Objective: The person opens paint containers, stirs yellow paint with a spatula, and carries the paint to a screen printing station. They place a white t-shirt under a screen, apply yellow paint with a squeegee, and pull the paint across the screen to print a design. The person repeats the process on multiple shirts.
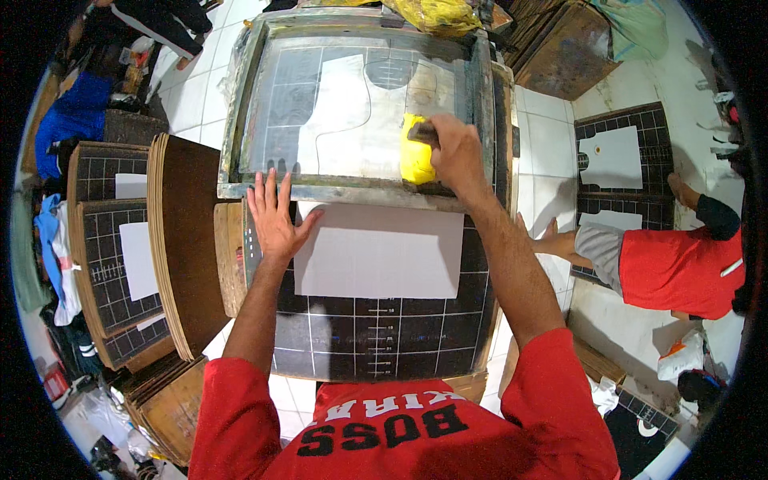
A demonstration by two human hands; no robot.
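In front of me a screen printing frame (344, 194) lies over a black gridded board (376, 336). A white cloth piece (384, 252) sticks out from under its near edge, and a pale garment-shaped area (336, 120) shows through the mesh. My right hand (458, 152) is closed round the dark handle of a squeegee (424, 134) at the right part of the screen. Bright yellow ink (417, 160) sits beside and below that handle. My left hand (276, 224) rests on the near left part of the frame, fingers spread and holding nothing.
Stacked gridded boards (116, 256) with white pieces and a brown board stack (180, 248) stand close on my left. On the right, a person in red (680, 268) is beside more gridded boards (660, 152). A yellow plastic bag (436, 14) lies at the frame's far edge.
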